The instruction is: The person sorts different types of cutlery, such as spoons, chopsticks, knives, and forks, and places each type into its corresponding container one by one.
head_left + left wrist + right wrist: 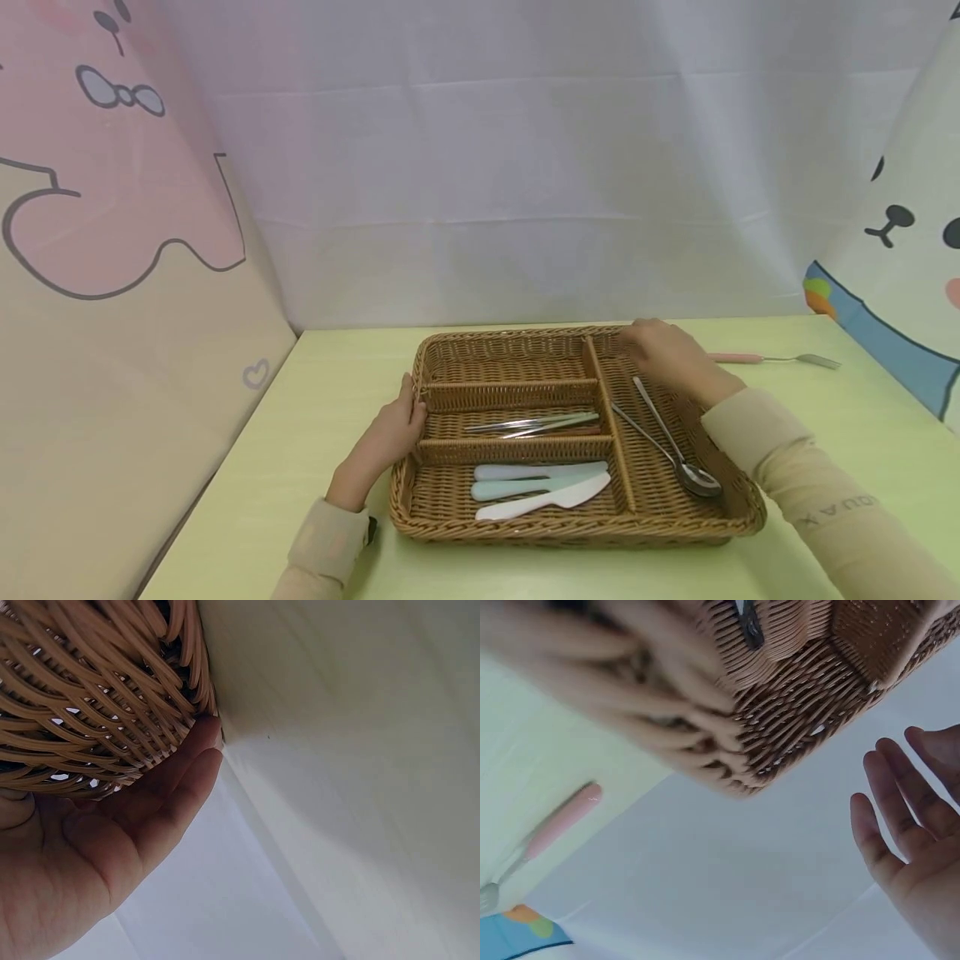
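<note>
A brown wicker basket [570, 527] with compartments sits on the table. At its left side my left hand [392, 429] grips the edge; the left wrist view shows those fingers [180, 795] along the outer weave, the thumb mostly hidden. My right hand [678, 358], blurred, is over the back of the right compartment, holding nothing; its fingers look spread and apart from the basket in the right wrist view. Two metal spoons [697, 481] lie in that compartment. The front left compartment holds lavender, mint [517, 487] and white knives [540, 500]. Slim green-handled utensils [558, 422] lie in the middle one.
A fork [817, 361] with a pink handle lies on the pale green table [330, 367] to the right of the basket, behind my right forearm. A white cloth [480, 167] hangs along the back, with printed cartoon cloths at both sides.
</note>
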### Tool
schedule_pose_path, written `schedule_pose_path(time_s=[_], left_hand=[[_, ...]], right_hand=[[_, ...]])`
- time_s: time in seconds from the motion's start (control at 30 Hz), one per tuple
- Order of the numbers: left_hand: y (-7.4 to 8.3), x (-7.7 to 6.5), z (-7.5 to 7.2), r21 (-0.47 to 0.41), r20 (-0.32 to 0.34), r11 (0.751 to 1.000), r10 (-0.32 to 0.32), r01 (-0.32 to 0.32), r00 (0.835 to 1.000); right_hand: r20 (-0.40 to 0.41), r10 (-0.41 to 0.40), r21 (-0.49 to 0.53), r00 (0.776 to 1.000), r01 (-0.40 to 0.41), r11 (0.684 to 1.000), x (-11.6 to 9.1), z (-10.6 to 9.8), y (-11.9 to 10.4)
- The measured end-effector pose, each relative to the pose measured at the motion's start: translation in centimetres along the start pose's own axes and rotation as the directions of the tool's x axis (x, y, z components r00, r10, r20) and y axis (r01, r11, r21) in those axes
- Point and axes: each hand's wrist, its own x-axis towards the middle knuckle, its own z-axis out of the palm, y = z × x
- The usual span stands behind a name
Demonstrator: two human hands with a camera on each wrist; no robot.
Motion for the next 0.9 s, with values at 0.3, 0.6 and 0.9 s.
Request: schedule_pose_path(time_s=[0.3, 0.6, 0.9], left_hand=[[0.0, -0.1, -0.1, -0.010, 0.002, 1.000, 0.004, -0.004, 1.000], [-0.2, 0.0, 0.1, -0.007, -0.003, 1.000, 0.006, -0.006, 1.000], [-0.2, 0.0, 0.2, -0.013, -0.008, 1.000, 0.004, -0.004, 1.000]], right_hand=[[0.032, 0.122, -0.007, 0.992, -0.122, 0.993, -1.2, -0.7, 3.0], [0.038, 0.205, -0.016, 0.978, -0.205, 0.979, -2.8, -0.2, 6.5], [0.081, 0.298, 0.005, 0.951, -0.299, 0.954, -4.4, 0.7, 10.1]])
